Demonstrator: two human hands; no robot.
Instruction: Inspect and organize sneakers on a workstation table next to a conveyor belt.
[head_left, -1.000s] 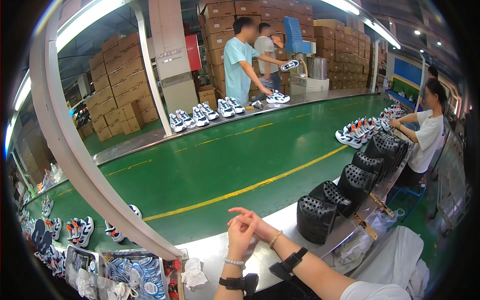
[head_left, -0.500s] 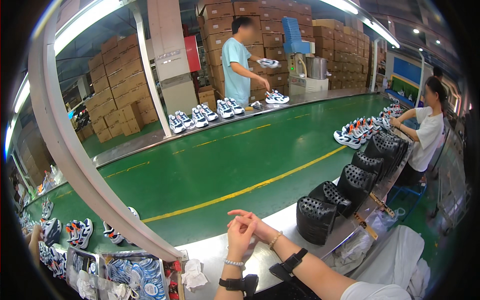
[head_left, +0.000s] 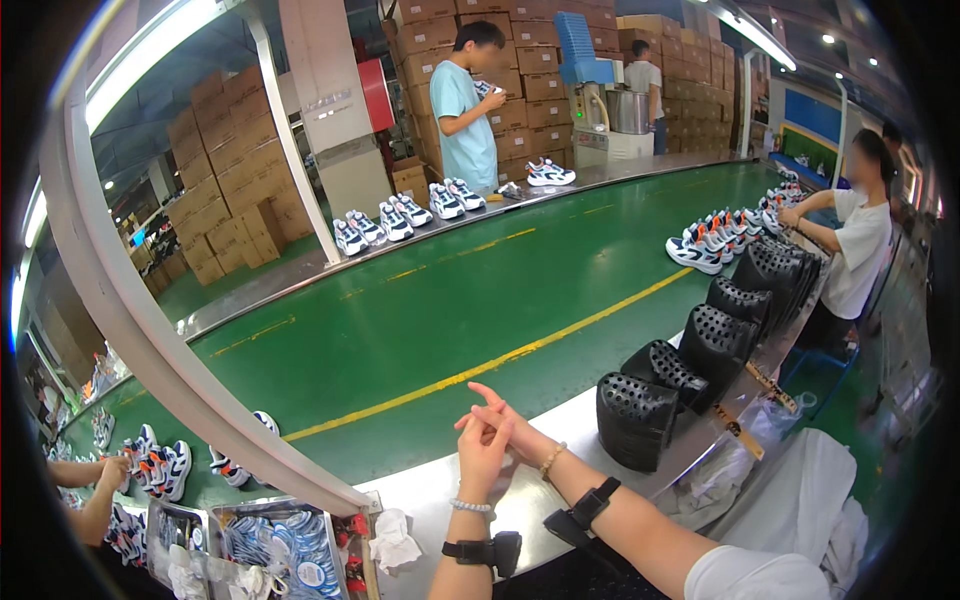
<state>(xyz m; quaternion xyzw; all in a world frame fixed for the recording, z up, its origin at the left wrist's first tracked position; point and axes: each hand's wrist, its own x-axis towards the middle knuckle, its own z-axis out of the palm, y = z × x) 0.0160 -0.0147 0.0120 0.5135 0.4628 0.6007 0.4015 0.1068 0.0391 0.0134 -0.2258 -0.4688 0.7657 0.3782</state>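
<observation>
My left hand (head_left: 482, 450) and my right hand (head_left: 522, 432) meet over the near metal ledge (head_left: 420, 500), beside the green conveyor belt (head_left: 400, 345). The left fingers lie curled over the right hand's fingers. From the right hand, the index finger stretches out toward the belt. No item shows in either hand, though the overlap partly hides the palms. Beaded bracelets and black straps circle both wrists. Closest on the right are black curved pieces with round holes (head_left: 637, 420), standing in a row. A crumpled white tissue (head_left: 395, 540) lies left of my forearms.
A white post (head_left: 180, 380) rises at left, by a tray of blue-and-white tags (head_left: 285, 550). Sneakers (head_left: 700, 250) stand along the belt and the far ledge. Co-workers stand opposite (head_left: 465, 120) and sit at right (head_left: 860, 235); another's hands (head_left: 105, 475) work at left. Stacked cartons are behind.
My right index finger has lifted and points more upward; both hands stay together. The person opposite has raised a sneaker toward the chest. A co-worker's hands at left have come further into view.
</observation>
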